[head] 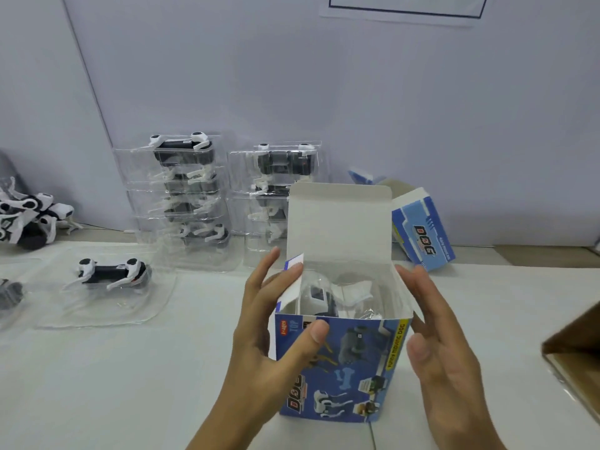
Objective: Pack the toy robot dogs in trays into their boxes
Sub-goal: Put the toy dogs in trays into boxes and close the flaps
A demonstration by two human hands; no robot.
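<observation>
Blue printed box (341, 368), white-and-black toy dog (319, 298) inside.

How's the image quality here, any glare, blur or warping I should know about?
Head view: soft, even light, faint shadows. Wide-angle warping bends the wall seam at left. The clear trays catch glare, blurring the stacked dogs. The blue box is sharpest; left hand and right hand flank it.

Pale blue-grey wall (292, 76), white-covered table (113, 384), framed sheet on wall (406, 6)
</observation>
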